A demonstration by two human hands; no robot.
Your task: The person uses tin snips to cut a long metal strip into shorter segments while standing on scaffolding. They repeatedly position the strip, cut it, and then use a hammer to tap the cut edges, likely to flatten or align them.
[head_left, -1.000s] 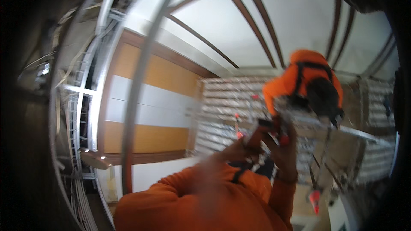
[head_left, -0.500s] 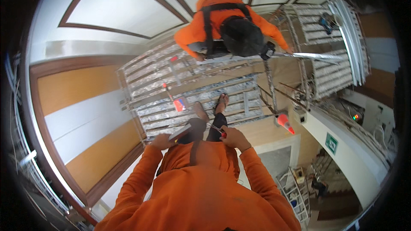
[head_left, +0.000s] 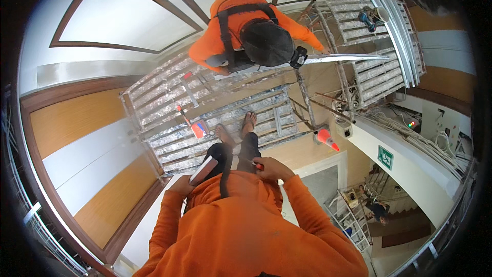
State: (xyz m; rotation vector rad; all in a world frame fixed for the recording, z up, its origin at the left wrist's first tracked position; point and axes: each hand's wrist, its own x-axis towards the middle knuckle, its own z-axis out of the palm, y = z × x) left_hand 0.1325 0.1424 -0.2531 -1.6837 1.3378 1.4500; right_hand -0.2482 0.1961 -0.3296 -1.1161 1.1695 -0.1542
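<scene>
- Clasping left fingers around the lower end of a silver bar, lower centre of the frame.
- Slanting its long axis up and right from that grip.
- Pinching a red-handled tool in right fingers, well right of the bar.

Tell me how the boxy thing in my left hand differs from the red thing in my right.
The boxy thing shows a long pale face; the red thing shows only a small red part. The boxy thing sticks well out of your left hand, while the red thing barely shows past your right hand. Both are held in front of you.
</scene>
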